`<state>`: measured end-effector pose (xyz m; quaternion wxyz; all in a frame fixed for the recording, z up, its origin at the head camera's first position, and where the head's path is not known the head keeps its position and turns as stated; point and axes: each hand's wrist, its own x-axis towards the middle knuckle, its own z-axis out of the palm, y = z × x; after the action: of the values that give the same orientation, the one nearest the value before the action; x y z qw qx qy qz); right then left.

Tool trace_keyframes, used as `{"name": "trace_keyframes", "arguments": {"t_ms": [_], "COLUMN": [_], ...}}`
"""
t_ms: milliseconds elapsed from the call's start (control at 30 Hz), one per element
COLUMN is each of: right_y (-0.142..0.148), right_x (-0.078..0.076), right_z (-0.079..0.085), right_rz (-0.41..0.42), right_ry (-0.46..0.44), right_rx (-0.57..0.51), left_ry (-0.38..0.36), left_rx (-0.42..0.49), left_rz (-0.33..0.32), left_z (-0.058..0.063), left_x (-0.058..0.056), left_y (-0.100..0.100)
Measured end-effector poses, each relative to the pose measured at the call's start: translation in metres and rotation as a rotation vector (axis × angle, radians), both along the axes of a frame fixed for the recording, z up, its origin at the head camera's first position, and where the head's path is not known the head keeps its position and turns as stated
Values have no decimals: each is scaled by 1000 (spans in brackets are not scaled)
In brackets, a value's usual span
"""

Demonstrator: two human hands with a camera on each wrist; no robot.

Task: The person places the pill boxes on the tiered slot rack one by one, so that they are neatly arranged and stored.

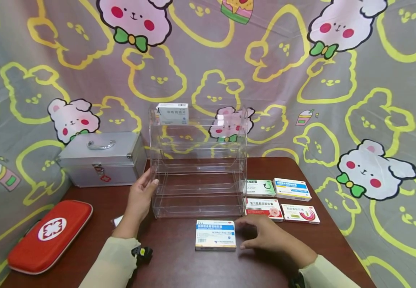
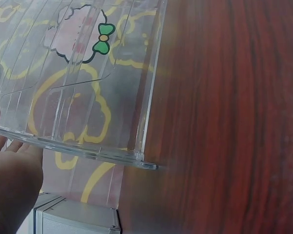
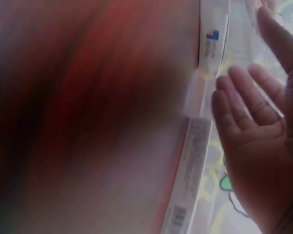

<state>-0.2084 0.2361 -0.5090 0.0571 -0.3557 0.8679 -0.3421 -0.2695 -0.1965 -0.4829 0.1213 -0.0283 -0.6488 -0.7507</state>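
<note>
A clear acrylic tiered rack [image 1: 199, 210] stands upright on the table, a white medicine box [image 1: 173, 116] on its top tier at the left. My left hand [image 1: 140, 200] grips the rack's left side panel, thumb on one face and fingers on the other, as the left wrist view [image 2: 12, 180] also shows. In front of the rack lies a blue-and-white medicine box [image 1: 215, 236]. Just right of that box is my right hand [image 1: 265, 236], thumb and fingers spread apart with nothing between them. The right wrist view shows its palm and loosely bent fingers.
Several medicine boxes lie right of the rack, including a red-and-white one [image 1: 264, 210] and a green-and-white one [image 1: 260, 188]. At the left are a silver metal case [image 1: 101, 160] and a red first-aid pouch [image 1: 51, 236]. A patterned curtain [image 1: 208, 60] hangs behind the table.
</note>
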Motion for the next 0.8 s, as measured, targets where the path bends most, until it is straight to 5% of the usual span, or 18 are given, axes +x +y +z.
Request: {"name": "trace_keyframes", "arguments": {"t_ms": [800], "right_y": [-21], "right_x": [-2], "right_z": [-3], "right_rz": [-13], "right_ry": [152], "right_rx": [126], "left_ry": [-4], "left_rx": [-33], "left_rz": [3], "left_z": [-2], "left_x": [0], "left_y": [-3]}}
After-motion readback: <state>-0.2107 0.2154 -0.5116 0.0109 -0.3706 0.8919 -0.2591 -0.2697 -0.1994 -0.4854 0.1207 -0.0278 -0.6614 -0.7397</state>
